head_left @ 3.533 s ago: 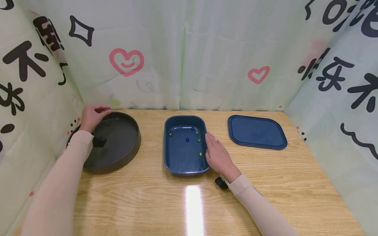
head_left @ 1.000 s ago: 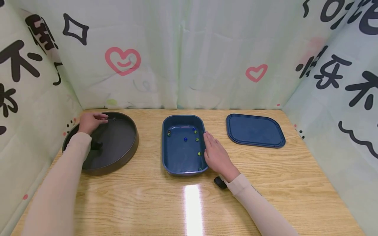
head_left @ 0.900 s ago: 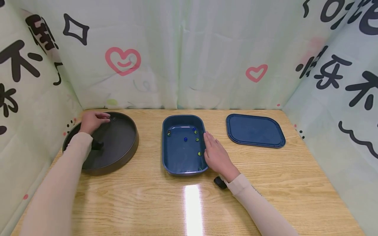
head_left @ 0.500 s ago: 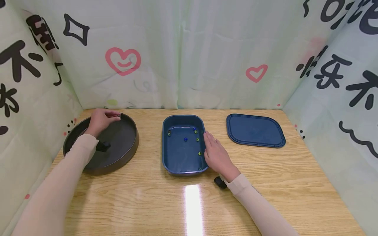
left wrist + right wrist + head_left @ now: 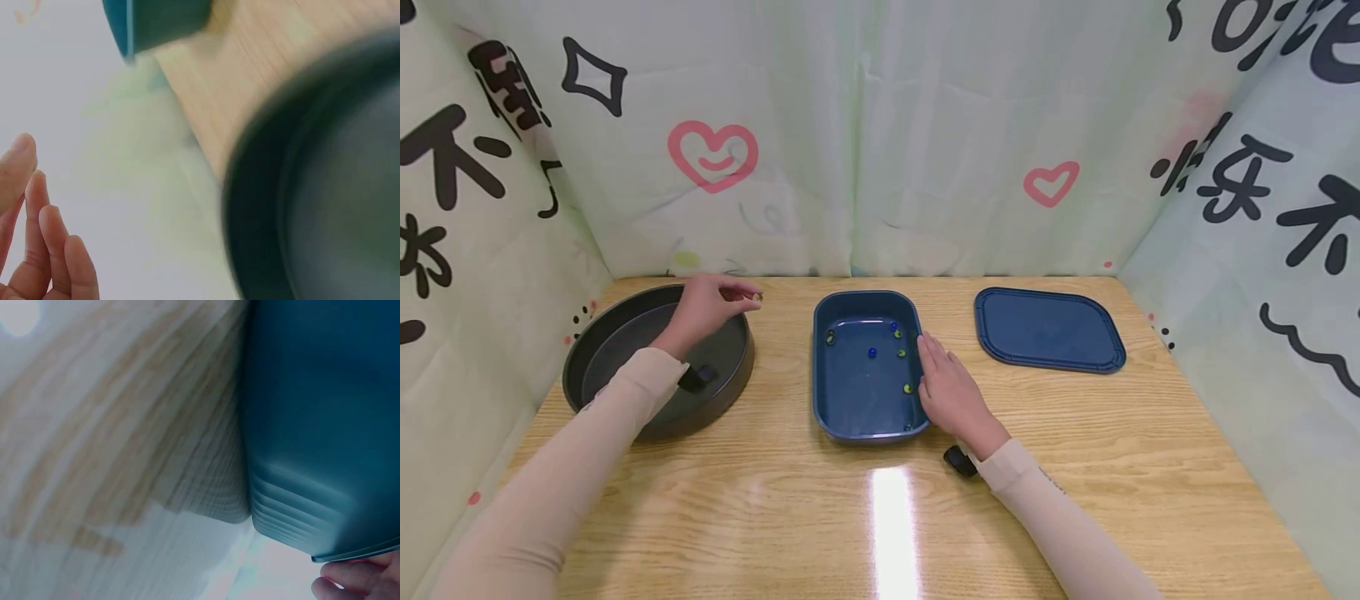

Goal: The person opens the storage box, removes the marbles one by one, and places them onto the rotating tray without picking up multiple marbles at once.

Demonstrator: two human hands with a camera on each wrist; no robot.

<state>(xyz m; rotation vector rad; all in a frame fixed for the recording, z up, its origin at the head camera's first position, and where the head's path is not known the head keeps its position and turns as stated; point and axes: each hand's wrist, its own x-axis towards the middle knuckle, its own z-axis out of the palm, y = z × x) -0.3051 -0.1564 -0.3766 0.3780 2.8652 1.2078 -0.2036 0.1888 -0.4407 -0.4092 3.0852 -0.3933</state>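
Note:
In the head view my left hand (image 5: 703, 310) is above the right rim of the round black pan (image 5: 733, 392). Between its thumb and fingertips it pinches a small marble (image 5: 758, 297). The left wrist view shows the fingertips (image 5: 37, 181) together, with the marble hidden. My right hand (image 5: 957, 398) lies with straight fingers along the right side of the deep blue box (image 5: 857, 417). Inside that box are several marbles, among them a blue marble (image 5: 872, 353) and a yellow-green marble (image 5: 908, 388). In the right wrist view the fingers (image 5: 353, 578) touch the box's rim.
A flat blue lid (image 5: 1048, 329) lies at the back right of the wooden table (image 5: 790, 517). Printed curtains (image 5: 925, 167) stand around the back and sides. A black wrist camera (image 5: 960, 461) sits under my right wrist.
My left hand has moved right, from the back of the pan to beyond its right rim, now with a marble between its fingertips. My right hand stays against the box.

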